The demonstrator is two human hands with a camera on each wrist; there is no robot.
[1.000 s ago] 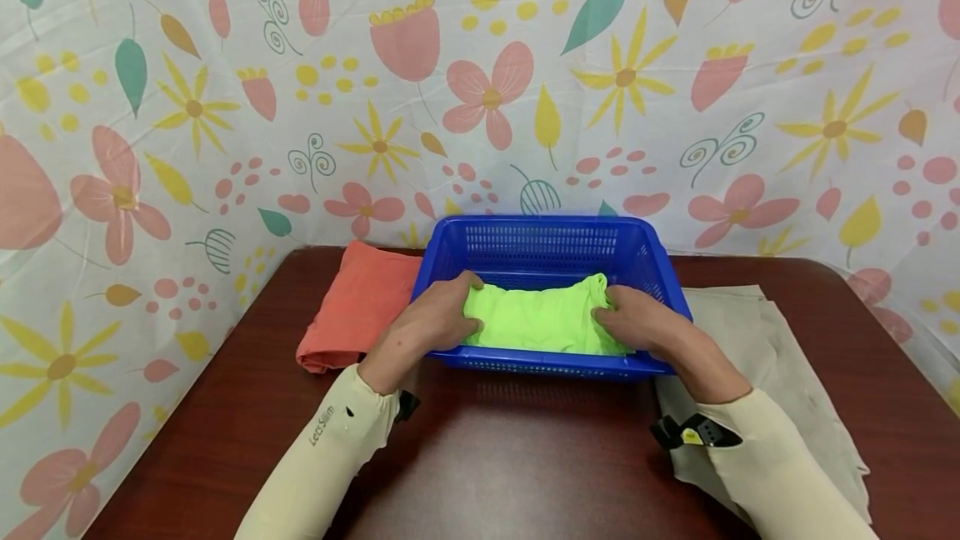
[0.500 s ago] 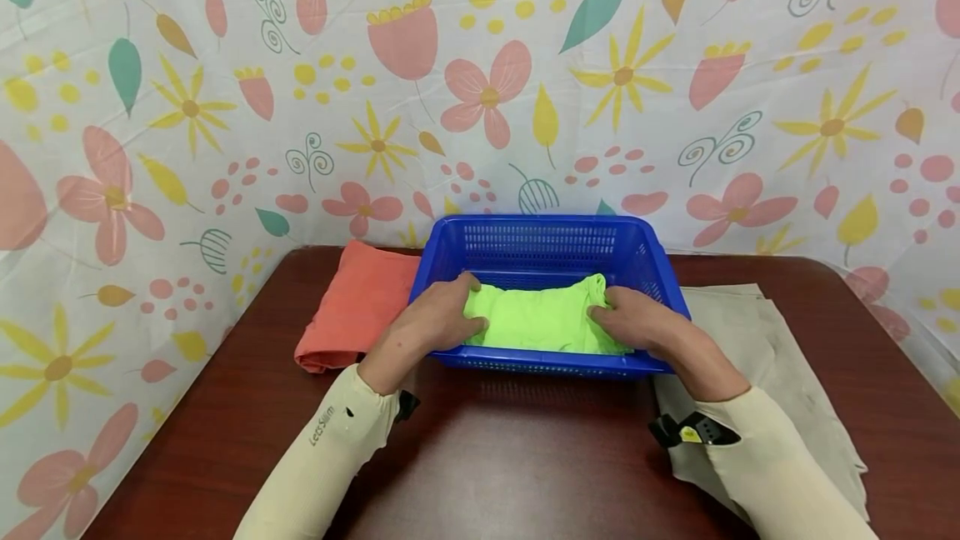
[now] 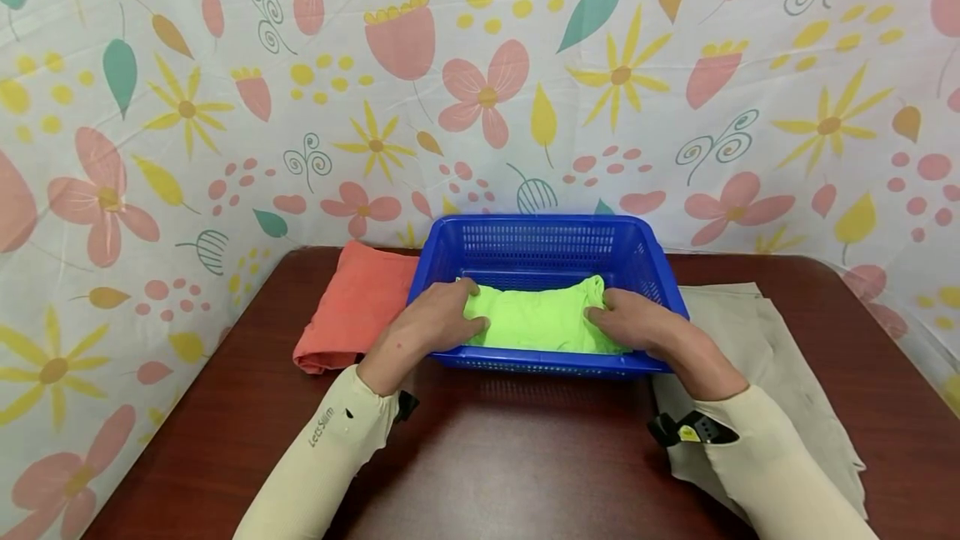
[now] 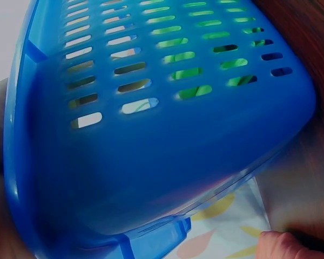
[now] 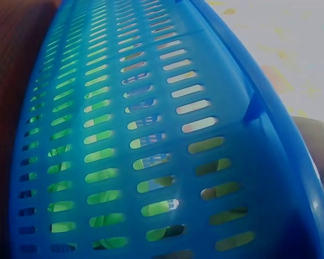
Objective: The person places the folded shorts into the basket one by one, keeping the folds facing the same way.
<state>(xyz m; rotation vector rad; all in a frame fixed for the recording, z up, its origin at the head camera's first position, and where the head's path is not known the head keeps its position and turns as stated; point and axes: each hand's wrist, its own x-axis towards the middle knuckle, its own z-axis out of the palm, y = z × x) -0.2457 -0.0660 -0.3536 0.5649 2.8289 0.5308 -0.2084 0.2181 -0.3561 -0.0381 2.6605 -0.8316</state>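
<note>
In the head view, a folded neon green garment (image 3: 536,320) lies in the near half of a blue perforated plastic basket (image 3: 551,361). My left hand (image 3: 442,315) grips its left end, thumb in front. At the other end my right hand (image 3: 633,319) holds it the same way, beside a small raised fold at the top corner. Both hands reach over the basket's near rim, and the fingertips are partly hidden by the cloth. From the wrist views, green cloth shows through the slots of the basket wall (image 4: 151,156), with part of the right hand (image 5: 316,143) beyond the rim.
A folded coral-red garment (image 3: 356,302) lies left of the basket on the dark brown wooden table (image 3: 517,448). To the right, a flat beige cloth (image 3: 757,365) spreads partly under the right forearm. A flower-patterned curtain (image 3: 487,107) hangs close behind the basket.
The head view has drifted slightly. Both hands keep hold of the green garment in nearly the same place, the left fingers a touch lower.
</note>
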